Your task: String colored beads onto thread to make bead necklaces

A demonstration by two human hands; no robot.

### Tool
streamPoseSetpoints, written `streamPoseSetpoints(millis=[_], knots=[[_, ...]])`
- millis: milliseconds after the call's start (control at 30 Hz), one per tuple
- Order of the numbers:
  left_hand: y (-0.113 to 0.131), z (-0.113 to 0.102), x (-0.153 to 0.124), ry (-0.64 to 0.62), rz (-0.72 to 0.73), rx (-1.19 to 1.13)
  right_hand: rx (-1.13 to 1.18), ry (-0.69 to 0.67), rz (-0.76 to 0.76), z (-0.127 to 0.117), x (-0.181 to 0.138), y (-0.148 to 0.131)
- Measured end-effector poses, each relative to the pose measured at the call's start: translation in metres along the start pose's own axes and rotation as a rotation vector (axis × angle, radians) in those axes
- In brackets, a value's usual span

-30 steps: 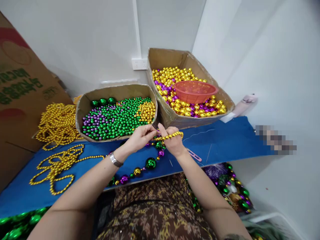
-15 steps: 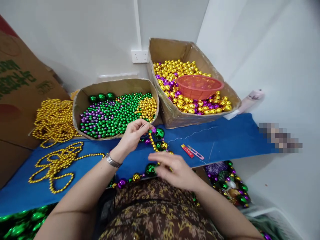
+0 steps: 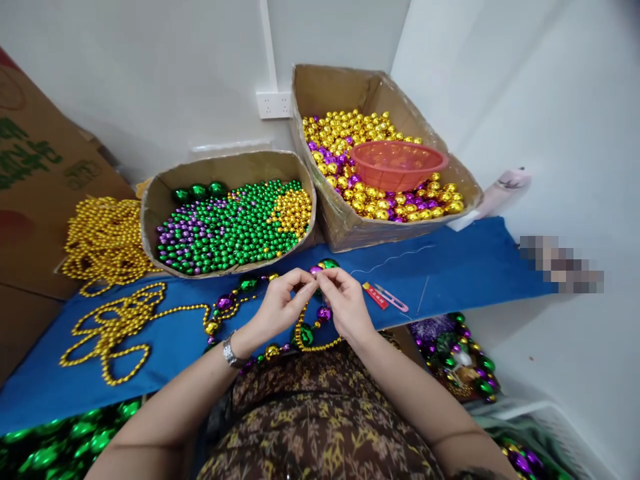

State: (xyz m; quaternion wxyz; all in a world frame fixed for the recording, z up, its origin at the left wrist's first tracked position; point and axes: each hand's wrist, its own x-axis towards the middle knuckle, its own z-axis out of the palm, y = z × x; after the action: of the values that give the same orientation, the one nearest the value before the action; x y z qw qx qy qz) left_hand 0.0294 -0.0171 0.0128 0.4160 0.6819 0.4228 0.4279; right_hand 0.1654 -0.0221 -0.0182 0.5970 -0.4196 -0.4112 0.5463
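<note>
My left hand (image 3: 286,301) and my right hand (image 3: 345,301) meet fingertip to fingertip above the blue cloth, each closed in a pinch on the bead garland (image 3: 324,313). The exact spot between the fingertips is hidden. Purple, green and gold balls of the garland show just behind the fingers and below them. A strand of small gold beads (image 3: 299,327) hangs in a loop under my hands. More of the garland, with a purple ball (image 3: 225,302), lies to the left and runs along the table's front edge by my lap.
Behind stand a carton (image 3: 150,193) of green, purple and gold beads and a larger carton (image 3: 330,223) with a red basket (image 3: 395,175). Pink thread snips (image 3: 395,300), a small red packet (image 3: 376,296) and loose thread lie right. Gold bead strands (image 3: 113,320) lie left.
My right hand has moved up from near my lap, its fingers closing to meet the left hand's fingertips. My left hand has shifted slightly lower. The garland's left part now shows more.
</note>
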Motion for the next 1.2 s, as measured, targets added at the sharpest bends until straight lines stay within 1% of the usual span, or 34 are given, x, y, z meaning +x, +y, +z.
streamPoseSetpoints(millis=[67,100,200,267,300,367,500,600,667,733,800,900,967,1033,1100,1200], knots=[[-0.002,0.001,0.001,0.033,-0.049,-0.077,0.12,0.004,0.069,0.001,0.0,-0.003],[-0.004,0.0,0.001,0.064,-0.098,-0.173,0.185,0.005,0.101,0.001,0.0,-0.005],[-0.012,-0.003,0.005,0.16,-0.313,-0.583,0.35,0.019,0.157,-0.003,0.002,-0.009],[-0.016,-0.005,0.006,0.178,-0.413,-0.76,0.382,0.021,0.164,-0.006,0.005,-0.01],[-0.017,-0.005,0.006,0.173,-0.428,-0.778,0.368,0.016,0.162,-0.008,0.006,-0.01],[-0.018,-0.006,0.006,0.159,-0.385,-0.708,0.303,-0.004,0.141,-0.009,0.009,-0.009],[-0.013,-0.011,0.004,0.144,-0.186,-0.449,0.103,-0.078,0.014,-0.012,0.013,-0.013],[-0.007,-0.015,0.005,0.111,-0.061,-0.33,-0.025,-0.188,-0.052,-0.013,0.014,-0.02],[-0.005,-0.016,0.006,0.092,-0.007,-0.299,-0.074,-0.287,-0.045,-0.012,0.015,-0.024],[-0.003,-0.016,0.006,0.084,0.016,-0.291,-0.096,-0.357,-0.03,-0.011,0.017,-0.025],[-0.002,-0.015,0.007,0.084,0.011,-0.299,-0.107,-0.366,-0.035,-0.008,0.019,-0.024],[-0.001,-0.014,0.007,0.104,-0.019,-0.315,-0.145,-0.313,-0.099,-0.007,0.022,-0.023],[0.002,-0.015,0.006,0.114,-0.038,-0.306,-0.237,-0.296,-0.174,-0.008,0.024,-0.026],[0.005,-0.019,0.007,0.109,-0.027,-0.284,-0.39,-0.306,-0.264,-0.013,0.026,-0.03],[0.008,-0.024,0.007,0.076,0.038,-0.198,-0.56,-0.332,-0.361,-0.018,0.028,-0.036],[0.011,-0.031,0.007,0.01,0.214,0.094,-0.756,-0.396,-0.493,-0.026,0.029,-0.043]])
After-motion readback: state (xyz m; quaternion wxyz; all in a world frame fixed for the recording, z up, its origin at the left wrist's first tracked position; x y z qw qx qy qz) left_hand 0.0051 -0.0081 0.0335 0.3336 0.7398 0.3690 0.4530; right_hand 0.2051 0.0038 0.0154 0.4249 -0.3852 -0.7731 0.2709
